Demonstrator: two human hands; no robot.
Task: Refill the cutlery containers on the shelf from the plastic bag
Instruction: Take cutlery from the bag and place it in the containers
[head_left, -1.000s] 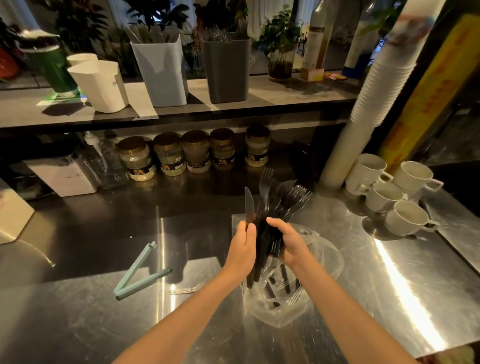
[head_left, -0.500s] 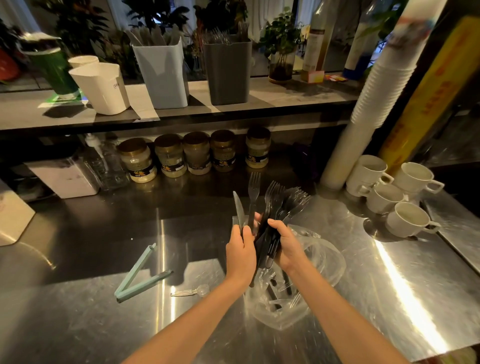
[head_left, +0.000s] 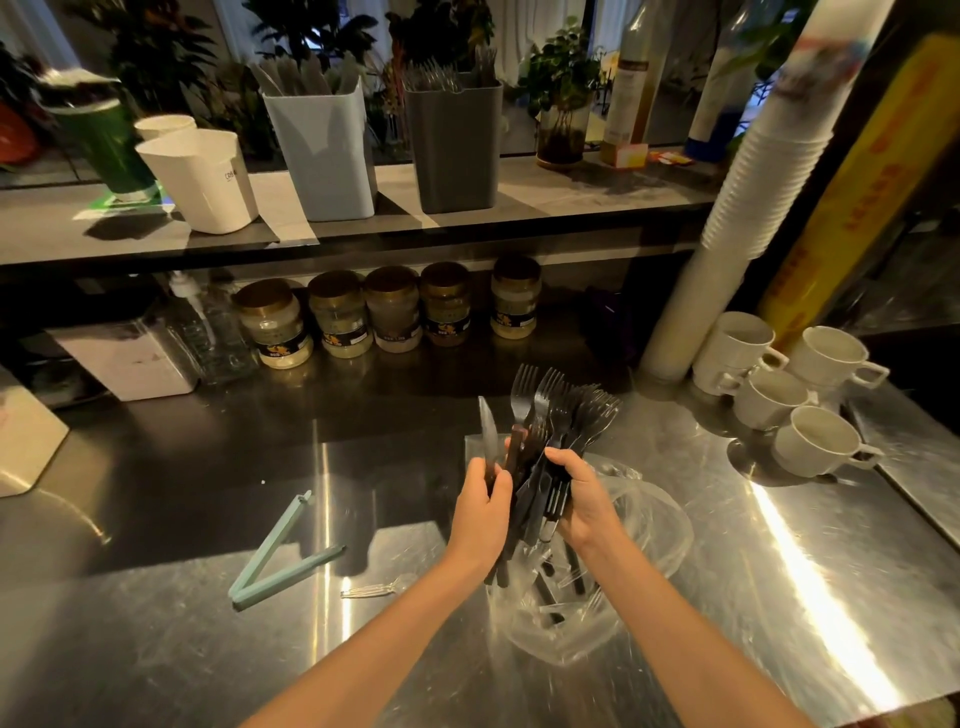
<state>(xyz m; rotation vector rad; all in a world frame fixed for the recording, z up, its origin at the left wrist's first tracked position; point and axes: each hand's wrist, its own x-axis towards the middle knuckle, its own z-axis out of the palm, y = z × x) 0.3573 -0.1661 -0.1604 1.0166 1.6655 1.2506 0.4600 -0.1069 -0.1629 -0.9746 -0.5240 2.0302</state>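
I see both hands just above the plastic bag (head_left: 654, 530). My left hand (head_left: 480, 506) grips a knife (head_left: 488, 426); my right hand (head_left: 582, 499) clasps the black forks (head_left: 569, 410), tines up. Well behind the bag, the blue container (head_left: 327, 156) and grey container (head_left: 454, 150) stand on the shelf (head_left: 571, 197).

Probably a café service counter: stacked paper cups (head_left: 768, 171), mugs (head_left: 810, 441), steel worktop (head_left: 156, 649).

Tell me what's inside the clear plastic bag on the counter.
A few loose dark and clear cutlery pieces lie in the plastic bag. The left hand and right hand, gripping the cutlery bundle above it, cover the rest.
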